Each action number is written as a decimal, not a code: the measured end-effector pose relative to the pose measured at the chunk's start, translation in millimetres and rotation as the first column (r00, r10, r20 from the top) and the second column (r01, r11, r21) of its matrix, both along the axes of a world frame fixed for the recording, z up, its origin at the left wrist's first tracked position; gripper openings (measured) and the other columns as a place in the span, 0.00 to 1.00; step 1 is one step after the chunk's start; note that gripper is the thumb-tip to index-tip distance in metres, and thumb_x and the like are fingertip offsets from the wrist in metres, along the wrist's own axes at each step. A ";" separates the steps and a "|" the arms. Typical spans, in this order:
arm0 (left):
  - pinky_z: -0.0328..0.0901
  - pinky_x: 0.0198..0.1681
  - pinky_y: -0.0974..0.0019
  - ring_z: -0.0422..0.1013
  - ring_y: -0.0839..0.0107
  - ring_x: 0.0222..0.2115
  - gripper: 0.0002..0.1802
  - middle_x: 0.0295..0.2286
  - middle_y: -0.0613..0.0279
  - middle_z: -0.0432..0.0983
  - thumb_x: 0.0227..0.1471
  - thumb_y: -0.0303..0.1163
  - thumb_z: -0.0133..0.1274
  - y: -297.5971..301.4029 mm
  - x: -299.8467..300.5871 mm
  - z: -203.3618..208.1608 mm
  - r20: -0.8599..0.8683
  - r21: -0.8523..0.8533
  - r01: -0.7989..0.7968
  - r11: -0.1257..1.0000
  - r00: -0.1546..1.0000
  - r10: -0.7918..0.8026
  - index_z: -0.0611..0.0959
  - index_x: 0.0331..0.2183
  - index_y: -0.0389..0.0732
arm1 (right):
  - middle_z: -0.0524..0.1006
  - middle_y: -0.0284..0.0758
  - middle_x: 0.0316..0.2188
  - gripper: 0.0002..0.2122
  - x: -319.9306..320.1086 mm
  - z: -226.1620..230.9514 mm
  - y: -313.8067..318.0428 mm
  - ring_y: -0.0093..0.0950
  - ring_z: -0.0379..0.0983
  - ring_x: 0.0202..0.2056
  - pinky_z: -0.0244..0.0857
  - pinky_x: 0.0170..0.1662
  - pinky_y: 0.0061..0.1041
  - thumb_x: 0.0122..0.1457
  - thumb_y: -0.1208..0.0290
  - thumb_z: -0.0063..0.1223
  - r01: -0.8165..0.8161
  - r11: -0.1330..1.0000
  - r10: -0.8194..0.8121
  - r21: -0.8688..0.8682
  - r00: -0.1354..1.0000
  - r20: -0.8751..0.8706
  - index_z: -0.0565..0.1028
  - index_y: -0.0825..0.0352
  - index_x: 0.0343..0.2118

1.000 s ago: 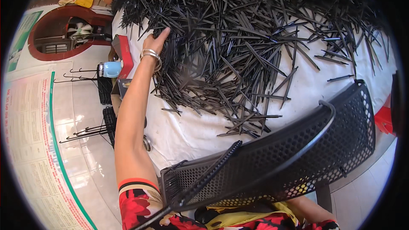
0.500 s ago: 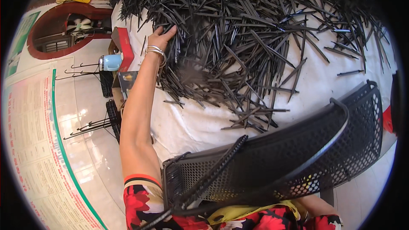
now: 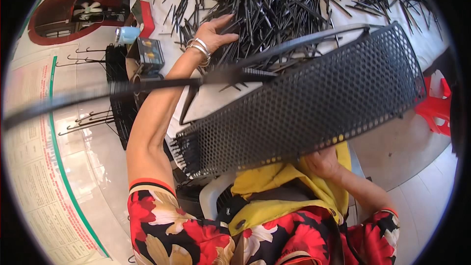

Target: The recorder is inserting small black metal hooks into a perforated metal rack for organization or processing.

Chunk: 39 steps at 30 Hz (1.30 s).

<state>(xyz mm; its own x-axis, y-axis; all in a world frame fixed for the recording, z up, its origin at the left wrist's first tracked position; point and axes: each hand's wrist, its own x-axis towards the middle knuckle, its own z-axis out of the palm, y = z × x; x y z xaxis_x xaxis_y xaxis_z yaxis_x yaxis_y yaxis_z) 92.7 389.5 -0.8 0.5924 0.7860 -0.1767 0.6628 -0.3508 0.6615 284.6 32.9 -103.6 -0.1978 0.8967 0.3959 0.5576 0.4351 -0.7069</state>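
Note:
A big heap of thin black sticks (image 3: 274,5) covers the far part of the white-covered table. My left hand (image 3: 216,34), with bracelets on the wrist, is at the heap's left side. Its thumb and fingers are apart, and I see nothing held. A long black perforated basket (image 3: 294,103) is tilted in front of me, its meshed face showing. My right hand (image 3: 323,162) is closed at the basket's lower edge, its fingertips partly hidden. A black curved bar (image 3: 294,46), seemingly the basket's handle, crosses over my left forearm, blurred at its left end. The basket's contents are hidden.
Left of the heap stand a red box (image 3: 143,18), a light-blue mug (image 3: 128,34) and a dark tin (image 3: 149,54). Hooked black rods (image 3: 86,120) jut out beside the table. A red stool (image 3: 436,110) stands at the right. A yellow cloth (image 3: 274,181) lies over my lap.
The basket has tilted and risen, showing its meshed face and covering the heap's near part. My right hand has come into view beneath it. My left hand has shifted right.

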 end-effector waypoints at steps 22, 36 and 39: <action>0.54 0.49 0.63 0.59 0.55 0.46 0.43 0.43 0.44 0.63 0.33 0.58 0.53 -72.2 34.9 25.5 -0.526 0.275 0.265 0.924 0.846 -0.086 0.65 0.46 0.37 | 0.65 0.34 0.14 0.04 -10.0 -5.0 -4.2 0.31 0.65 0.17 0.60 0.16 0.29 0.38 0.73 0.46 -0.031 0.999 0.024 0.042 0.989 0.146 0.64 0.63 0.17; 0.61 0.37 0.56 0.67 0.46 0.34 0.31 0.30 0.40 0.70 0.36 0.34 0.51 -21.8 14.2 10.9 -0.537 0.254 0.156 0.954 0.844 0.005 0.63 0.45 0.35 | 0.66 0.35 0.16 0.04 -5.2 0.2 4.1 0.32 0.66 0.19 0.61 0.19 0.29 0.39 0.75 0.47 -0.013 0.999 0.011 0.030 0.998 0.066 0.67 0.66 0.21; 0.60 0.42 0.53 0.63 0.53 0.41 0.28 0.37 0.48 0.67 0.32 0.38 0.54 -17.3 21.9 11.7 -0.659 0.222 0.252 0.942 0.751 -0.045 0.70 0.39 0.37 | 0.66 0.35 0.16 0.04 -4.5 -0.2 3.0 0.32 0.66 0.19 0.62 0.20 0.29 0.39 0.75 0.47 -0.014 1.000 0.012 0.019 0.998 0.064 0.67 0.66 0.21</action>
<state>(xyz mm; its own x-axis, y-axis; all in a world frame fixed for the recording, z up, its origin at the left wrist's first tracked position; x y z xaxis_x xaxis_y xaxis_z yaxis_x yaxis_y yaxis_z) 114.6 372.2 10.9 0.5346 0.7723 -0.3431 0.8134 -0.5804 -0.0391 280.2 35.9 -103.8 -0.2349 0.8862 0.3993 0.5960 0.4559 -0.6611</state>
